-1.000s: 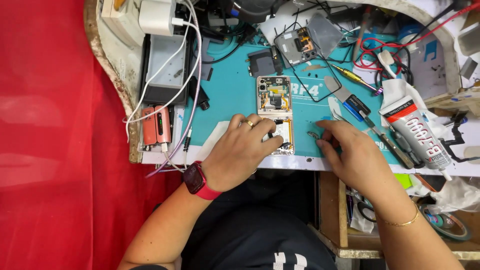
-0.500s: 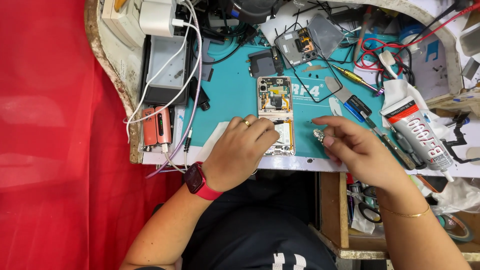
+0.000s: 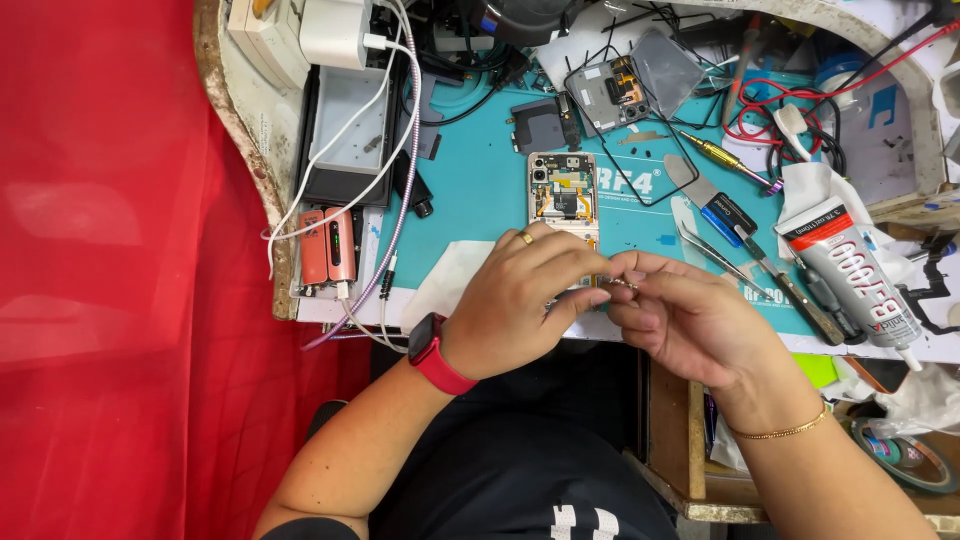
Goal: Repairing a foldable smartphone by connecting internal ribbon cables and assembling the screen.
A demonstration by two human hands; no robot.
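An opened phone point(image 3: 563, 190) with its back off lies on a teal work mat point(image 3: 480, 190), its innards showing. My left hand point(image 3: 525, 300), with a ring and a red watch at the wrist, rests over the phone's lower half. My right hand point(image 3: 680, 315) has come in beside it, and the fingertips of both hands meet around a tiny metal part point(image 3: 622, 284) near the phone's bottom edge. Which hand grips the part I cannot tell for sure; the right thumb and forefinger pinch at it.
Tweezers point(image 3: 715, 255), a blue-handled blade point(image 3: 725, 212), a screwdriver point(image 3: 725, 158) and a glue tube point(image 3: 862, 283) lie right of the phone. A second opened device point(image 3: 612, 92) sits further back. White cables point(image 3: 385, 150), a charger point(image 3: 335, 30) and a red case point(image 3: 328, 245) crowd the left. Red cloth point(image 3: 120, 270) covers the far left.
My right hand moved left from the mat beside the tools to meet my left hand at the phone's lower end. My left hand stayed on the phone, its fingers curling toward the right hand.
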